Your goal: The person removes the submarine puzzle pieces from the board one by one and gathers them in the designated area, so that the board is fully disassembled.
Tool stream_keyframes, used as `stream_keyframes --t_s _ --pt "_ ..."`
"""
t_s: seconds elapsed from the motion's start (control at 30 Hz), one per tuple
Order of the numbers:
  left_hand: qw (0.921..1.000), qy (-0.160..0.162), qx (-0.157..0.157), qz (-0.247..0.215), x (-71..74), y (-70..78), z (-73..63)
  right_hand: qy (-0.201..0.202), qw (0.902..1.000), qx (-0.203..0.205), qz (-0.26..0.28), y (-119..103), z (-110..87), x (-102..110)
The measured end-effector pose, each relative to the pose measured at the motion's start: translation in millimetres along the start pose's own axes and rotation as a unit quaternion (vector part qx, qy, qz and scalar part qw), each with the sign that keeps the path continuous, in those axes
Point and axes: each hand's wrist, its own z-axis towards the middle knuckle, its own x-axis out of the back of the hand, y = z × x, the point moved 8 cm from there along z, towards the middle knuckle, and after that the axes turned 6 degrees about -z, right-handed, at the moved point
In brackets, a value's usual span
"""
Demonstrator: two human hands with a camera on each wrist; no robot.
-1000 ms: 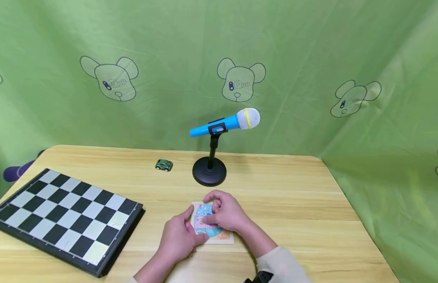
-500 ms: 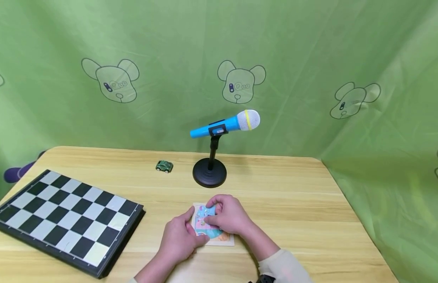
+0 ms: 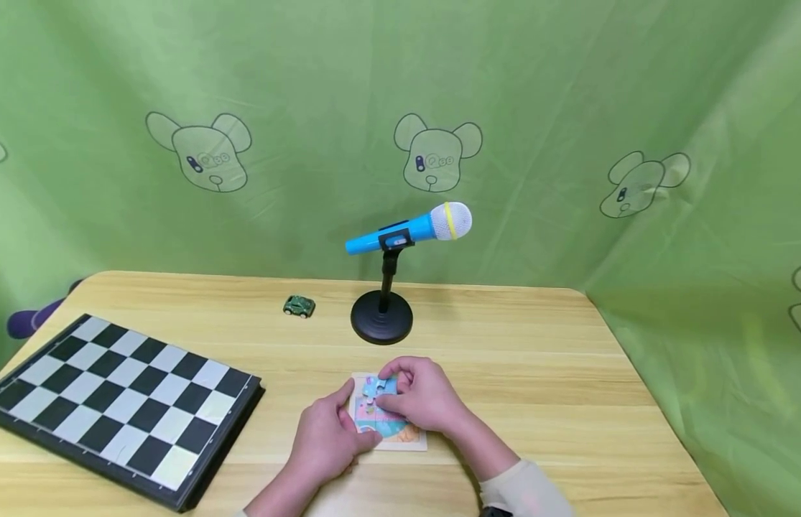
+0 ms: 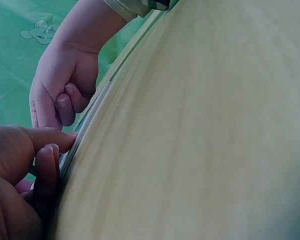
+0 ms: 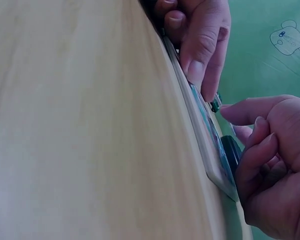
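Observation:
A small jigsaw puzzle [image 3: 406,443] with a pale frame and a blue and pink picture lies flat on the table. My left hand [image 3: 325,434] grips its left side, index finger along the left edge and thumb on the lower rim. Over the puzzle's upper right, my right hand [image 3: 426,395] pinches a blue puzzle piece [image 3: 389,385] between thumb and index finger. In the right wrist view the frame's edge [image 5: 210,165] shows side-on, with the left thumb [image 5: 195,70] pressed on it. The right hand covers part of the picture.
A black and white chessboard [image 3: 125,391] lies at the left. Behind the hands stands a blue toy microphone [image 3: 406,231] on a black stand [image 3: 382,319], with a small green toy car [image 3: 299,306] left of it. Green cloth [image 3: 309,72] hangs behind the table [image 3: 536,359].
My right fingers have shifted slightly up and right over the puzzle, and the blue piece's knobbed outline now shows at their tips. The left hand has stayed in place.

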Motion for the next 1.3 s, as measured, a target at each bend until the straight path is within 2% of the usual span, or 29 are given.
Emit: stream_keyframes --t_s 0.3,0.7,0.87,1.1,1.3 --pt "1.0000 0.002 0.002 0.001 -0.3 0.8 -0.5 0.003 0.9998 0.012 0.017 4.1 -10.2 14.8" --pt "0.9998 0.000 0.018 -0.005 -0.7 -0.9 -0.5 0.016 0.9997 0.011 0.013 23.9 -21.1 41.9" --pt "0.9999 -0.001 0.017 0.000 -0.6 -0.9 0.2 0.020 0.9991 0.019 0.031 30.1 -24.3 53.6" --pt "0.9998 -0.001 0.017 0.004 -0.3 -1.5 0.7 0.025 0.9986 0.003 0.047 43.3 -28.0 67.6" --pt "0.9997 -0.006 0.023 -0.010 -0.7 -2.7 0.5 0.026 0.9989 0.001 0.039 56.3 -31.1 78.7"
